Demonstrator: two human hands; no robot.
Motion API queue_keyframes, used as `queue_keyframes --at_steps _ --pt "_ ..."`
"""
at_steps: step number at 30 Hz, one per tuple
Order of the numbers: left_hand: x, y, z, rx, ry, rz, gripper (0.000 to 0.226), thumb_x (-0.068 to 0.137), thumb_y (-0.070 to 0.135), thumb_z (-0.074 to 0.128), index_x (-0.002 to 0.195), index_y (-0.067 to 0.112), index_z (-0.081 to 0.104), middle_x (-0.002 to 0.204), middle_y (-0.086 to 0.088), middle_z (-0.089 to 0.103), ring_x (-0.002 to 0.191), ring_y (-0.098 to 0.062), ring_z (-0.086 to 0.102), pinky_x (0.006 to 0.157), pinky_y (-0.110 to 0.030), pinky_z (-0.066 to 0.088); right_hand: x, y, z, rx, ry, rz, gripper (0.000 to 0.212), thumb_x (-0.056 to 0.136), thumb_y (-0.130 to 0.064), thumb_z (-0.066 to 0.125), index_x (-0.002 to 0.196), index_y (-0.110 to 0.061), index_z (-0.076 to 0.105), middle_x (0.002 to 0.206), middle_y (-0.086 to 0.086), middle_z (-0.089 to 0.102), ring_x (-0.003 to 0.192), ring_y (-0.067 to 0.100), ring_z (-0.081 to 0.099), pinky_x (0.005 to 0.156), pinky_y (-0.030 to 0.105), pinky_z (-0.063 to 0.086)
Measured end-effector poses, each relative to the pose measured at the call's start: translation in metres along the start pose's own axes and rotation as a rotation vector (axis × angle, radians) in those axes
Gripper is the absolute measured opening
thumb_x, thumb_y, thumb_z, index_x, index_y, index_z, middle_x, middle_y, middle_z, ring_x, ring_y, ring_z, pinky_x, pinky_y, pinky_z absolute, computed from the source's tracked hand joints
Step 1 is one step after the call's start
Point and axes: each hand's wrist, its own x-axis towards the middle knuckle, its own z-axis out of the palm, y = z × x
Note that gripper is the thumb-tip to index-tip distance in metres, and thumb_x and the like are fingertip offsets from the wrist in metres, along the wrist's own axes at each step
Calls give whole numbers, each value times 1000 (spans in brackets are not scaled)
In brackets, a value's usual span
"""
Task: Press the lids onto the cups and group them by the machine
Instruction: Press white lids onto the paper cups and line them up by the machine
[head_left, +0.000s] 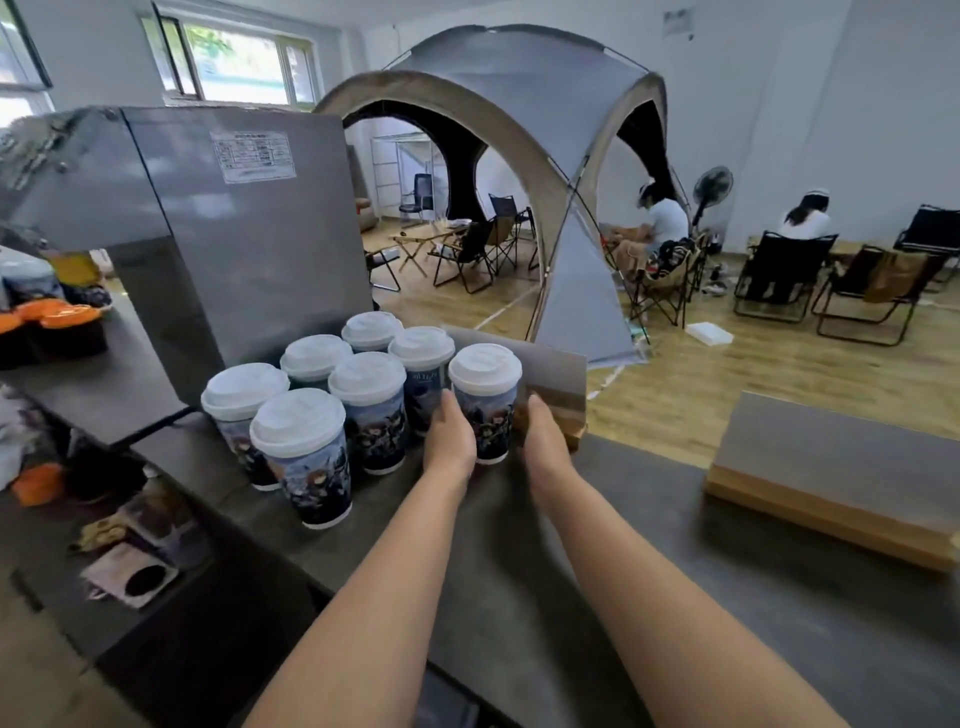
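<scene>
While your arms reach out over the dark worktop, a grey tent fills the room beyond it, with folding chairs and two seated people on the wooden floor. Nearer you, the steel machine stands at the worktop's far left, a paper label high on its side. To your right lies a flat board with a pale wooden edge, well apart from the cups.

Seven lidded cups stand upright in a tight cluster just beside the machine's base, each with a white lid seated on top. The cup at the right end of the cluster sits between your hands. Your left hand is against its left side, fingers curled round the printed wall. Your right hand is just off its right side; I cannot tell whether those fingers touch the cup or are closed, since they are hidden behind the hand. A grey card stands just behind this cup.
</scene>
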Motion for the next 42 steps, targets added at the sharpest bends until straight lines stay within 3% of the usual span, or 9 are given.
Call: queue_keyframes --at_steps 4,6,9,15,19,21,29,36,42 --pt "-7 -7 12 -44 20 -13 65 103 54 20 148 13 41 154 -14 40 142 -30 37 115 -37 28 -13 -9 1 52 -43 -8 31 105 -32 32 107 -28 62 109 -9 67 97 3 59 86 23 46" --pt "-18 -9 13 -90 52 -13 64 103 55 22 145 13 45 151 -14 45 139 -30 41 115 -40 32 -23 -13 -6 26 -52 -18 35 104 -30 31 95 -30 65 103 -10 68 95 2 60 83 22 48" --pt "-47 -6 21 -116 -8 -13 64 102 56 22 142 13 46 147 -12 48 135 -28 45 112 -39 36 -49 -15 -27 8 -1 -56 33 102 -34 33 98 -31 66 114 -3 69 106 9 61 94 30 48" --pt "-142 -7 67 27 -220 92 62 102 57 20 140 14 45 144 -12 48 134 -29 44 114 -45 34 -108 -20 -115 56 199 -162 37 101 -50 33 124 -31 55 116 -14 63 104 -1 58 79 21 45" --pt "-204 -18 115 -5 -416 127 53 104 49 18 137 19 49 139 -5 53 132 -23 48 112 -39 36 -145 -27 -179 65 412 -206 58 80 -65 44 115 -24 63 115 0 69 109 17 64 97 44 50" --pt "-234 -24 141 -39 -506 124 55 104 49 18 137 21 51 137 -2 55 130 -19 49 113 -40 37 -163 -32 -211 39 496 -257 59 74 -65 41 110 -23 62 113 4 67 107 20 63 99 50 49" --pt "-323 -41 215 -49 -670 143 51 105 47 19 130 25 57 131 1 59 124 -16 52 110 -38 39 -220 -53 -312 -104 653 -443 36 86 -48 33 113 -42 55 115 -9 63 111 9 59 94 30 48" --pt "-346 -44 226 -126 -624 143 40 106 38 23 91 33 60 107 5 65 107 -13 59 98 -35 46 -227 -44 -341 -128 663 -488 37 86 -44 33 109 -33 59 108 -6 67 103 13 63 90 40 52" --pt "-343 -20 228 -233 -622 478 42 96 43 30 126 33 57 120 18 62 113 2 58 95 -22 47 -221 -46 -345 -100 657 -514 40 86 -37 33 118 -32 56 114 2 65 104 18 63 86 38 54"
